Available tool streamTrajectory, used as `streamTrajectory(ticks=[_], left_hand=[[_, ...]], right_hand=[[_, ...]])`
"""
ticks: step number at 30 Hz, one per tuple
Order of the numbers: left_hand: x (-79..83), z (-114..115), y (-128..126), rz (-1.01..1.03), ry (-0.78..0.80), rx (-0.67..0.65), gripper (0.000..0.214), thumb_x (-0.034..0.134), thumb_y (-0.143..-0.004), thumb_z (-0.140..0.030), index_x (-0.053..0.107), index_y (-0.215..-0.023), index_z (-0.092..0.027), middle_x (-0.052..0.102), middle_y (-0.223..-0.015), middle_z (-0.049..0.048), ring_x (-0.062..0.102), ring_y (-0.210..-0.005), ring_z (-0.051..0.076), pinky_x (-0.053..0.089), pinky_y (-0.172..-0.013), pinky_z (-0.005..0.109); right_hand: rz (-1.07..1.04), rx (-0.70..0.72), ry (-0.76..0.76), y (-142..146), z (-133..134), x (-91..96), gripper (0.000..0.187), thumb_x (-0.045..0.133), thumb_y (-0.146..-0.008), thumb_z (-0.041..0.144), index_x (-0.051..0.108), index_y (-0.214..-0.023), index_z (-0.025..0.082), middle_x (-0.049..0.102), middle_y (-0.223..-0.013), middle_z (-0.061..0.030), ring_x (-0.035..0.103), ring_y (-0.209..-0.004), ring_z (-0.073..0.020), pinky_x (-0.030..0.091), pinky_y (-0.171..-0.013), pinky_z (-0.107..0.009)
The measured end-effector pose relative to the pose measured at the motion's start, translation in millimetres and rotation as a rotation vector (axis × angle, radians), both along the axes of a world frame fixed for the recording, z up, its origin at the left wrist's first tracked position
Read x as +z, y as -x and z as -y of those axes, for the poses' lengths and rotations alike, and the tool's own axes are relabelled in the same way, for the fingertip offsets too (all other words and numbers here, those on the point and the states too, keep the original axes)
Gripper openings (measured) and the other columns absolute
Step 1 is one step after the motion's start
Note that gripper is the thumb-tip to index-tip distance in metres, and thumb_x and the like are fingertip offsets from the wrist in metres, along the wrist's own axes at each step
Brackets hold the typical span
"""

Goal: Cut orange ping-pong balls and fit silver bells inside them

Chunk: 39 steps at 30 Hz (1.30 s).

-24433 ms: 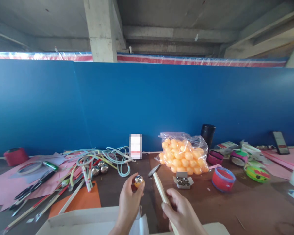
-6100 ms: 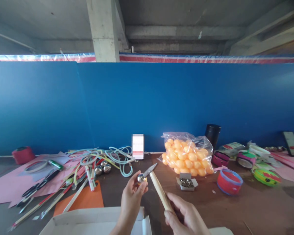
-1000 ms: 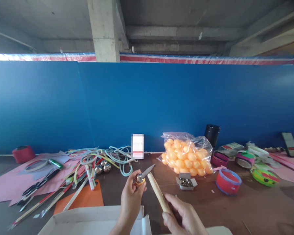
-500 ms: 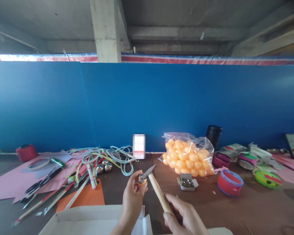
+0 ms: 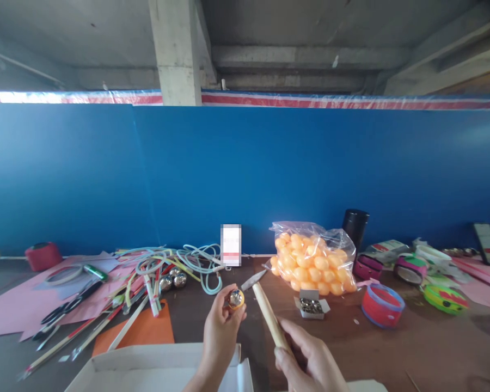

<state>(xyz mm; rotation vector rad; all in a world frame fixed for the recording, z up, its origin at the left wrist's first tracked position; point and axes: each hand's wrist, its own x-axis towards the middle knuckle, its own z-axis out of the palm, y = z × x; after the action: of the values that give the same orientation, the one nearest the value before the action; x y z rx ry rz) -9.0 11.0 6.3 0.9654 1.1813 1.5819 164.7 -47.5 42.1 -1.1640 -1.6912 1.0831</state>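
My left hand (image 5: pixel 224 324) is closed round a shiny silver ball (image 5: pixel 236 298) with an orange rim about it; the fingers hide the underside. My right hand (image 5: pixel 306 354) grips the wooden handle of a small hammer (image 5: pixel 269 316). The hammer's pointed metal head (image 5: pixel 253 280) is just to the right of the silver ball and apart from it. Further right, an opened small white box (image 5: pixel 312 316) holds small shiny metal pieces. Behind it lies a clear bag of orange balls (image 5: pixel 310 261).
A white cardboard tray (image 5: pixel 147 351) lies before me. Tubes (image 5: pixel 206 272), several silver balls (image 5: pixel 179 280), scissors (image 5: pixel 65 305) and pink and orange paper (image 5: pixel 159 326) cover the left. Phones (image 5: pixel 231 245), a black canister (image 5: pixel 355 228) and a red-blue round case (image 5: pixel 383 306) stand around.
The hammer head has lifted off the silver ball and moved right, so the ball's top now shows. My right hand has shifted slightly right; the left stays almost still.
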Motion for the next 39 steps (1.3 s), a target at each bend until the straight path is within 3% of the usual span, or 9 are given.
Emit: streamTrajectory(ticks=[8,16,24,29,39], left_hand=[[5.6,3.4,0.1,0.048,-0.008,-0.015,0.048,0.073,-0.061,-0.032,0.058,-0.105,-0.02,0.067,-0.095,0.0059,0.068,-0.081,0.022,0.057,-0.07,0.033],[1.6,2.4,-0.8,-0.023,-0.03,-0.024,0.043,0.07,-0.066,-0.031,0.056,-0.105,-0.02,0.066,-0.095,0.0042,0.067,-0.083,0.02,0.056,-0.072,0.032],[1.7,2.6,-0.7,-0.041,-0.031,-0.007,0.044,0.071,-0.065,-0.032,0.057,-0.105,-0.02,0.067,-0.095,0.005,0.067,-0.084,0.021,0.057,-0.071,0.033],[2.4,1.6,0.2,-0.021,-0.025,0.002,0.044,0.072,-0.063,-0.032,0.059,-0.103,-0.02,0.067,-0.093,0.0043,0.067,-0.081,0.019,0.057,-0.071,0.031],[4.5,2.7,-0.2,-0.021,-0.014,0.011,0.045,0.073,-0.062,-0.032,0.06,-0.103,-0.021,0.068,-0.092,0.0041,0.067,-0.08,0.019,0.056,-0.07,0.031]], right_hand=[[-0.096,-0.067,0.037,0.8,-0.8,-3.1,0.052,0.045,-0.082,0.05,0.049,-0.121,0.016,0.053,-0.063,0.0029,0.046,-0.038,-0.0082,0.034,-0.037,-0.019],[0.056,0.114,-0.064,0.2,1.0,4.9,0.038,0.051,-0.078,0.032,0.059,-0.111,0.015,0.054,-0.061,0.002,0.046,-0.05,-0.0111,0.04,-0.047,-0.02],[0.053,0.069,-0.12,0.7,-1.1,4.8,0.035,0.049,-0.08,0.034,0.06,-0.107,0.015,0.055,-0.061,0.0023,0.046,-0.048,-0.0111,0.041,-0.05,-0.022],[0.033,0.098,-0.05,2.6,1.8,4.7,0.038,0.048,-0.08,0.036,0.058,-0.111,0.015,0.052,-0.059,0.0033,0.043,-0.044,-0.0092,0.036,-0.042,-0.019],[0.034,0.086,-0.035,2.2,1.6,4.1,0.038,0.049,-0.08,0.037,0.059,-0.11,0.015,0.052,-0.059,0.0032,0.044,-0.045,-0.0097,0.038,-0.044,-0.02]])
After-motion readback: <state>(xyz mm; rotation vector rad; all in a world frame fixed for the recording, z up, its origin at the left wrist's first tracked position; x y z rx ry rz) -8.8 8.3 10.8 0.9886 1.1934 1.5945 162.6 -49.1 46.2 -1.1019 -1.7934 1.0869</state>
